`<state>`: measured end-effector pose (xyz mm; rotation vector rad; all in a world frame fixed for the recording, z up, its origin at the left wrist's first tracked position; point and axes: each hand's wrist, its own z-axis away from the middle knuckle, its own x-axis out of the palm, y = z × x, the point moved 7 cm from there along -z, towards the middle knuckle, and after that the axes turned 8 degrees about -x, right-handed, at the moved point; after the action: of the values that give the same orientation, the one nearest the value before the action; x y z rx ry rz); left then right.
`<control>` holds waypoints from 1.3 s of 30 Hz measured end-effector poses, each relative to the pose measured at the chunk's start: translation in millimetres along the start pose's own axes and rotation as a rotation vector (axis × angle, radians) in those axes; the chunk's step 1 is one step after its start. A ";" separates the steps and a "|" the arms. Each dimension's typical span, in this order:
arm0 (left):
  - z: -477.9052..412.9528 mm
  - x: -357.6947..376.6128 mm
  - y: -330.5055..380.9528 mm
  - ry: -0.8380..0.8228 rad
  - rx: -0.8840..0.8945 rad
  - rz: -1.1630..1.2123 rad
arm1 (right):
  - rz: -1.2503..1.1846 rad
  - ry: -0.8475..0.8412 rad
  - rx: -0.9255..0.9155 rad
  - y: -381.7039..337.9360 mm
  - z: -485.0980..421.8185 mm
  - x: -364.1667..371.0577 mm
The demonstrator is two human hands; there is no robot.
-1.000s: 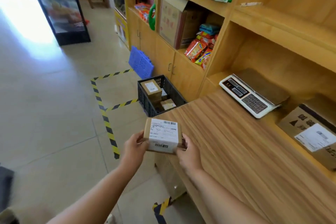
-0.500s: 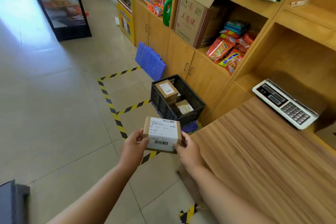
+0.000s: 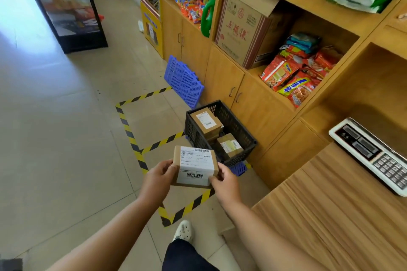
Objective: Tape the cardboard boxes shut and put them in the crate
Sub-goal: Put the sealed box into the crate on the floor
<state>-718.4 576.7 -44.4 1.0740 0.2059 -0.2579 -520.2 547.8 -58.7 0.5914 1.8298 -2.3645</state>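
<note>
a view from above, looking down at a shop floor and a person's two bare arms reaching forward. at the far left stands a glass-fronted display cabinet (image 3: 63, 6) on pale floor tiles. moving right, yellow and black hazard tape (image 3: 130, 136) marks a rectangle on the floor. the left hand (image 3: 159, 175) grips the left side of a small cardboard box (image 3: 195, 166), thumb on the top face and fingers curled under the edge. the box is held in the air between both hands, above the taped floor, with a white shipping label and barcodes covering most of its top. the right hand (image 3: 224, 179) clasps the box's right near corner, thumb pressed on the label near the lower barcode. below the hands, a white shoe (image 3: 184, 230) and a dark trouser leg show. just beyond the held box, and apart from it, a black plastic crate (image 3: 239, 125) sits on the floor against wooden cabinet doors, with two labelled parcels (image 3: 207, 122) inside. a blue plastic grid panel (image 3: 182, 78) leans on the cabinets behind the crate. further right, open wooden shelves hold a large carton (image 3: 244, 26) and red snack packets (image 3: 295, 77). at the right edge, a weighing scale (image 3: 372, 154) rests on the far end of a wooden counter (image 3: 330, 215).
</note>
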 end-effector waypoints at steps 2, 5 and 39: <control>-29.9 -1.0 16.8 -0.011 -0.016 -0.039 | -0.010 -0.010 0.020 -4.5 -31.4 3.4; -73.2 -0.7 43.8 -0.016 -0.039 -0.126 | -0.013 -0.038 0.058 -8.5 -76.4 7.4; -515.1 137.7 273.1 -0.512 0.075 -0.621 | -0.291 0.586 0.453 -37.3 -442.6 -23.4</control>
<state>-524.7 1141.5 -93.6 0.9605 0.0615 -1.0908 -402.0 973.8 -107.3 1.2565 1.6344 -3.0848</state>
